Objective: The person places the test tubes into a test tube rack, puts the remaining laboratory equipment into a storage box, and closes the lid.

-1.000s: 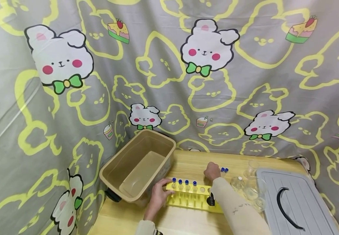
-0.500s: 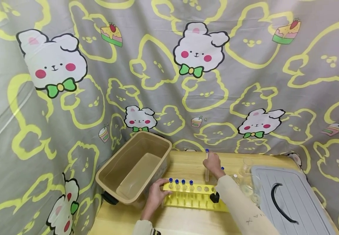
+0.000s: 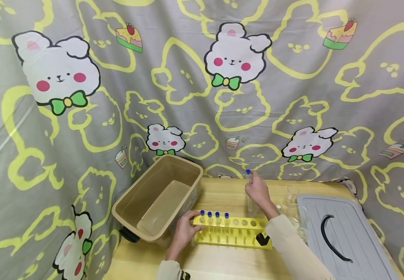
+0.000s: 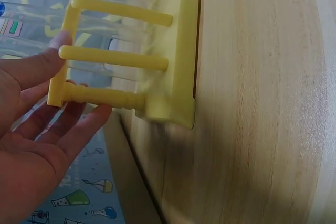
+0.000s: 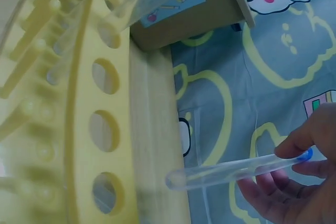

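We are gripping the yellow rack by its left end with our left hand, thumb over the top bar and fingers curling round behind. We are judging a tip of the rack to be the biggest risk: we are bracing only that end, so a bump on the far end could be twisting it and shaking the four blue-capped tubes standing just right of that grip. We are pinching one clear tube near its blue cap with our right hand, and its round bottom is hanging beyond the rack, apart from it. We are risking a slip or a tilt there, since the pinch is sitting high and the smooth body is reaching down unsupported.

Around us, a printed curtain is rising behind the right grip and limiting reach that way. A brown bin is crowding the left grip's outer side. A grey lid is lying well right of the right grip, and clear glassware is sitting between that lid and our right sleeve, where a stray elbow could be toppling it. Smallest, a black piece is sitting at the rack's end away from our left grip
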### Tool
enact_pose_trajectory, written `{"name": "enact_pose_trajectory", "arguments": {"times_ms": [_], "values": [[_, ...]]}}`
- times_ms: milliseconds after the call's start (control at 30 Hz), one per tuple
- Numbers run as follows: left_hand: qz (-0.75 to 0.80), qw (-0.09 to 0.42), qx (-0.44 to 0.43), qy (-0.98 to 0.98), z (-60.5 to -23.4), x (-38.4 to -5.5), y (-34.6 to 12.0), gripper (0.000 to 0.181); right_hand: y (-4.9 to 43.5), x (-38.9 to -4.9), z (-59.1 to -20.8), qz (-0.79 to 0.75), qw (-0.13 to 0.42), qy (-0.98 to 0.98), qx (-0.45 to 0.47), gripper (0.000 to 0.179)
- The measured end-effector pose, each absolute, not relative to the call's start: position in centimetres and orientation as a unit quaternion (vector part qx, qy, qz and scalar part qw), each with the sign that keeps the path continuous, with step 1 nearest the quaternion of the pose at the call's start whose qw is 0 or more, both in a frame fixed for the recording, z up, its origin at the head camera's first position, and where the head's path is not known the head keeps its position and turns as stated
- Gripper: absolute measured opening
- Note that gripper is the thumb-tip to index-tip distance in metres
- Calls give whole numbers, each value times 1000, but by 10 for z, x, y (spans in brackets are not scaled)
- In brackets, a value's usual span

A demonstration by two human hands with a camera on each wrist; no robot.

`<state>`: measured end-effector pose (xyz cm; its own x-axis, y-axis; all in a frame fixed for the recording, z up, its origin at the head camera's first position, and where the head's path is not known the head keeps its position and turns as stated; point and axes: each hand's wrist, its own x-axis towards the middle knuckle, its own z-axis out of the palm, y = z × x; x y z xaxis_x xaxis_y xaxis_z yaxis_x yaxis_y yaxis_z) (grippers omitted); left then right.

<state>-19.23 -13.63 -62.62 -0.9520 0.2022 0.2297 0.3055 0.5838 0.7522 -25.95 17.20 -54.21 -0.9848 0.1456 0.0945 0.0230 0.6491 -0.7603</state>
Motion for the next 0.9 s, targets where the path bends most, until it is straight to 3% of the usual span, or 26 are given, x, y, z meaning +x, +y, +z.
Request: {"name": "enact_pose_trajectory", "arguments": {"times_ms": [433,900], "values": [[-428,83,-157,-886,-622,-192,-132,44,179,-227,-546,427,160,-887,-67,39],[-438,80,-132,-886,-625,-195,-128,42,177,-202,-532,472,221,-853,-30,32]]}}
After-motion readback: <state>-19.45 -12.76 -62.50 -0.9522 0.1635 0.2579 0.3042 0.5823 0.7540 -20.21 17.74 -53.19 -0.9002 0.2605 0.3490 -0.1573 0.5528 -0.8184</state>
